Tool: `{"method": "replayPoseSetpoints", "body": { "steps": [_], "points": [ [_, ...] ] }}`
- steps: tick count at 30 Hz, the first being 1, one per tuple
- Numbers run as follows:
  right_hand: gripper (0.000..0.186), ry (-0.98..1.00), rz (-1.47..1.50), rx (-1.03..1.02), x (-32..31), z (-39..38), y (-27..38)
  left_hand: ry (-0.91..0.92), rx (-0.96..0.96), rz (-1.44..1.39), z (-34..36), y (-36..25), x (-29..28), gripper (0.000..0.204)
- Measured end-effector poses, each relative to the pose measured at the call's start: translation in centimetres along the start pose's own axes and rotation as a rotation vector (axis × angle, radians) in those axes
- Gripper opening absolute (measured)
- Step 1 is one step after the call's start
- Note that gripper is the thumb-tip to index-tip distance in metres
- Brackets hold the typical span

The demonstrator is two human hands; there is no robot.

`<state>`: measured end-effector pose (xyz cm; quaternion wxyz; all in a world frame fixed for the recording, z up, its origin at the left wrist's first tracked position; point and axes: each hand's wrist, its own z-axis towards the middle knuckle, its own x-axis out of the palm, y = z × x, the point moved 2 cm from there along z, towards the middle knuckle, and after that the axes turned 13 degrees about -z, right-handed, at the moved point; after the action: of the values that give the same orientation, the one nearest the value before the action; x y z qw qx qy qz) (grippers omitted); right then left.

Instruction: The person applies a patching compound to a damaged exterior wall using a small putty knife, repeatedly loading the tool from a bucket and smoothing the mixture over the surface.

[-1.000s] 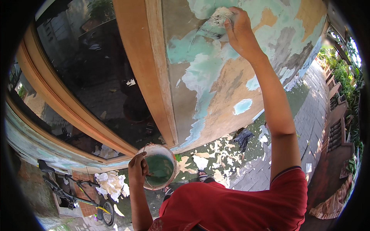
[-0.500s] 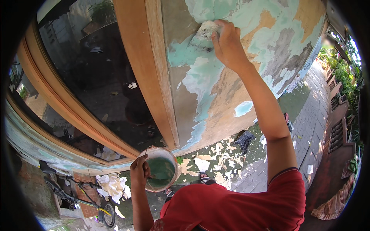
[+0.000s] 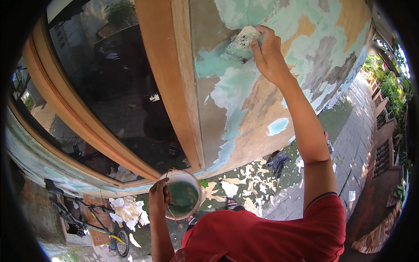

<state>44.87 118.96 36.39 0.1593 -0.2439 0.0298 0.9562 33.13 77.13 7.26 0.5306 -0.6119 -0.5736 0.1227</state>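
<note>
My right hand (image 3: 271, 52) is raised against the patchy wall (image 3: 257, 105), its fingers closed around a rough whitish lump (image 3: 247, 38), perhaps a sponge or wadded cloth. Grey smears show on the lump, and its lower edge meets a pale green patch. Down at the left, my left hand (image 3: 159, 194) grips the thin wire handle of a whitish bucket (image 3: 200, 188). Dark green liquid (image 3: 183, 196) lies inside the bucket. The wall surface mixes bare tan and grey plaster with peeling green and pale blue paint.
Left of the worked area stands an orange-brown window frame (image 3: 168, 74) with dark glass (image 3: 111, 74). Paint flakes (image 3: 229, 188) and a black plastic bag (image 3: 277, 162) litter the ground. A bicycle (image 3: 94, 220) is at lower left. Paving (image 3: 349, 131) runs along the right.
My right hand and the lump sit slightly farther right and lower in view. The wall and window have also shifted a little right as the view moved. My left hand still holds the bucket.
</note>
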Motion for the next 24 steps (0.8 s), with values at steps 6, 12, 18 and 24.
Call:
{"method": "replayPoseSetpoints", "body": {
  "steps": [6, 12, 18, 24],
  "points": [
    [0.043, -0.057, -0.097, 0.044, 0.3, 0.8, -1.4, 0.007, 0.006, 0.002, 0.3, 0.3, -0.3, 0.027],
    [0.042, -0.052, 0.037, 0.15, -0.6, 0.4, -2.1, 0.007, 0.0, -0.015, 0.5, 0.8, -0.7, 0.024],
    [0.036, -0.054, 0.024, -0.008, 0.9, -1.2, 2.0, 0.011, -0.006, -0.002, 0.6, 0.7, -0.4, 0.026],
    [0.037, -0.205, -0.094, 0.051, 1.3, -0.5, 0.3, 0.022, 0.003, -0.021, 0.5, 0.7, -0.2, 0.027]
  ]
}}
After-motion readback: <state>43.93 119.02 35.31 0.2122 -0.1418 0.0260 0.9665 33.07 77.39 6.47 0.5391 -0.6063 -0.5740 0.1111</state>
